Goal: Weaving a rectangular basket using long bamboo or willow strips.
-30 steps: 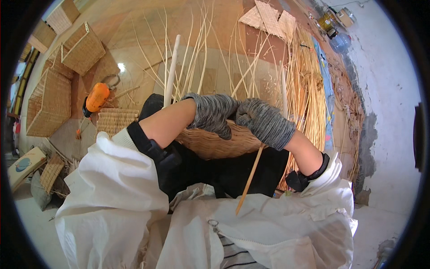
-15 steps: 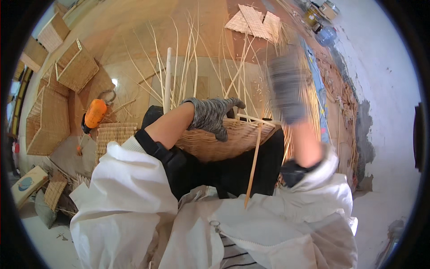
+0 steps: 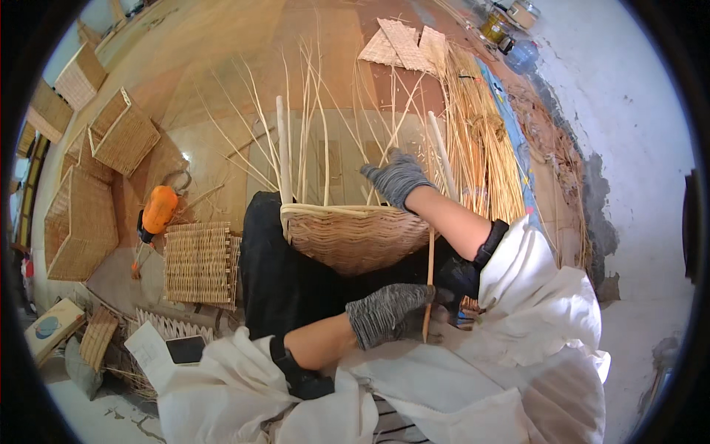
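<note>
A half-woven wicker basket [image 3: 347, 240] rests across my dark-trousered lap, with several thin willow rods standing up beyond its rim. Two thick pale posts, a left post [image 3: 283, 148] and a right post [image 3: 442, 152], rise at its ends. In a grey knitted glove, my right hand [image 3: 401, 180] is over the rim near the right post, its fingers closed about an upright willow rod [image 3: 396, 118]. My left hand [image 3: 388, 314], gloved alike, is lower, in front of the basket. It grips a weaving rod [image 3: 430, 263] that hangs down from the rim; its fingertips are partly hidden.
Left of my legs lie a woven panel [image 3: 197, 263] and an orange tool [image 3: 159, 211]. Finished wicker boxes [image 3: 124, 133] stand farther left. Bundled straw-coloured rods [image 3: 481, 140] lie on the right, beside the wall. Flat woven pieces [image 3: 403, 44] are at the far side.
My left hand has left the basket rim and come down onto the hanging rod. My right hand, blurred at the right before, has moved left to the rods at the rim.
</note>
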`<state>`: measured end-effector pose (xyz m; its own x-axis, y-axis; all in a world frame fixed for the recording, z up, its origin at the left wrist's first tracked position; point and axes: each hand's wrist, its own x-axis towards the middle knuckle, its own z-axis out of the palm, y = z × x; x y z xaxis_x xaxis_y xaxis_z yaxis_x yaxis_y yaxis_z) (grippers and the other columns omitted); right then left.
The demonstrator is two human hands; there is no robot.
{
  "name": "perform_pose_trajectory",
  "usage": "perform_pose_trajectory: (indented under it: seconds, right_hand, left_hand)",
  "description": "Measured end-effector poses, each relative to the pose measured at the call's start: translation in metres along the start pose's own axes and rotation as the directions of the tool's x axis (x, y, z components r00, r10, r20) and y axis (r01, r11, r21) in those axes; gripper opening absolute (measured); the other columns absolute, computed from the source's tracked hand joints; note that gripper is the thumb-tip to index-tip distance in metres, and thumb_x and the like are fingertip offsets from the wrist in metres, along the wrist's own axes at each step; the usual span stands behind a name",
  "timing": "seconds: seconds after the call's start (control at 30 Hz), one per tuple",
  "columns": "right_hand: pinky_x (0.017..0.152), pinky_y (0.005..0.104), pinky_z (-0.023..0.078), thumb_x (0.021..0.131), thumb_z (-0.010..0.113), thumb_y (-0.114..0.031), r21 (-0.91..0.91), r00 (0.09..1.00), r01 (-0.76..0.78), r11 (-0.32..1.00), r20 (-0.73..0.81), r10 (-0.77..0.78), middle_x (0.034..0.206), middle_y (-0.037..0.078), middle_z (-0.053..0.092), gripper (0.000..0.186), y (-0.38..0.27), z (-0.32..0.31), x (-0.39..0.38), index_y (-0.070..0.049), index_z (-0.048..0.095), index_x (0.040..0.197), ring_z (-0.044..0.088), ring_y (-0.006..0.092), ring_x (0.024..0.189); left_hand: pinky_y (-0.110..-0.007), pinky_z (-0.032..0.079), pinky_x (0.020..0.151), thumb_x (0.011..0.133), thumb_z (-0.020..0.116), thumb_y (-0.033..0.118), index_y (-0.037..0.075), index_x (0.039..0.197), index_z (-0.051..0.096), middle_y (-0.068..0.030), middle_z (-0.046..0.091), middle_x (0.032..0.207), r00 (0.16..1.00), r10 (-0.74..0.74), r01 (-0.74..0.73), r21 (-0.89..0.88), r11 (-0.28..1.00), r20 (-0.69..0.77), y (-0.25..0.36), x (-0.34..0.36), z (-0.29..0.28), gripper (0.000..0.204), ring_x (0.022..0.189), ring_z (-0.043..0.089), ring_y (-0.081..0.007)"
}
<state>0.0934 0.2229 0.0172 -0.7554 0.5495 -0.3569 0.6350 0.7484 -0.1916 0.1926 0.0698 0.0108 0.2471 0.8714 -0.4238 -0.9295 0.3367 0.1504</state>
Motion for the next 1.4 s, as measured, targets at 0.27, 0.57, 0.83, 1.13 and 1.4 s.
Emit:
perform_pose_trajectory:
  seconds: [0.27, 0.57, 0.83, 1.13, 1.4]
  right_hand:
    - [0.095, 0.0372, 0.031, 0.08, 0.048, -0.044, -0.08, 0.888, 0.225, 0.971, -0.394, -0.238, 0.121, 0.021, 0.04, 0.059, 0.0, 0.024, -0.007, 0.001, 0.041, 0.118, 0.038, 0.0298, 0.115]
    - [0.078, 0.0343, 0.045, 0.075, 0.053, -0.013, -0.361, 0.321, 0.875, 0.324, -0.069, -0.945, 0.096, 0.011, 0.058, 0.024, 0.044, -0.019, -0.075, -0.005, 0.056, 0.097, 0.055, 0.0281, 0.086]
    - [0.072, 0.0289, 0.046, 0.073, 0.057, -0.011, 0.064, 0.602, 0.709, 0.703, -0.574, -0.555, 0.086, 0.008, 0.059, 0.015, 0.047, -0.001, -0.062, -0.006, 0.062, 0.086, 0.057, 0.0222, 0.079]
    - [0.068, 0.0269, 0.048, 0.071, 0.058, -0.011, 0.327, 0.701, 0.656, 0.681, -0.6, -0.387, 0.085, 0.004, 0.06, 0.014, 0.039, 0.005, -0.061, -0.012, 0.065, 0.083, 0.058, 0.0182, 0.076]
    - [0.061, 0.0258, 0.046, 0.069, 0.062, -0.008, 0.014, 0.429, 0.83, 0.558, -0.655, -0.622, 0.078, 0.006, 0.058, 0.012, 0.046, 0.0, -0.053, -0.009, 0.063, 0.081, 0.056, 0.0192, 0.068]
  left_hand:
    - [-0.025, 0.038, 0.05, 0.085, 0.046, 0.018, 0.003, 0.099, 0.053, 0.0012, 0.041, 0.061, 0.981, 0.191, -0.192, 0.177, 0.965, 0.024, -0.001, -0.017, -0.036, 0.021, 0.051, 0.038, -0.011]
    - [-0.036, 0.047, 0.06, 0.078, 0.05, 0.019, 0.009, 0.09, 0.059, -0.0095, 0.06, 0.074, 0.626, 0.759, 0.568, 0.563, -0.601, 0.179, 0.058, -0.103, 0.008, 0.017, 0.07, 0.059, -0.0251]
    - [-0.031, 0.045, 0.065, 0.067, 0.063, 0.013, 0.011, 0.092, 0.061, -0.0009, 0.058, 0.078, -0.077, 0.511, 0.459, 0.485, -0.744, 0.856, 0.103, -0.088, 0.011, 0.025, 0.072, 0.054, -0.0199]
    - [-0.03, 0.045, 0.076, 0.067, 0.053, 0.005, 0.01, 0.111, 0.053, -0.0051, 0.054, 0.106, 0.283, 0.66, 0.584, 0.421, -0.694, 0.696, 0.096, -0.061, -0.022, 0.044, 0.087, 0.055, -0.0215]
    - [-0.031, 0.039, 0.091, 0.076, 0.047, -0.007, 0.001, 0.126, 0.033, -0.0156, 0.042, 0.124, 0.13, 0.801, -0.106, 0.812, -0.575, 0.584, 0.108, -0.012, -0.03, 0.052, 0.109, 0.047, -0.0255]
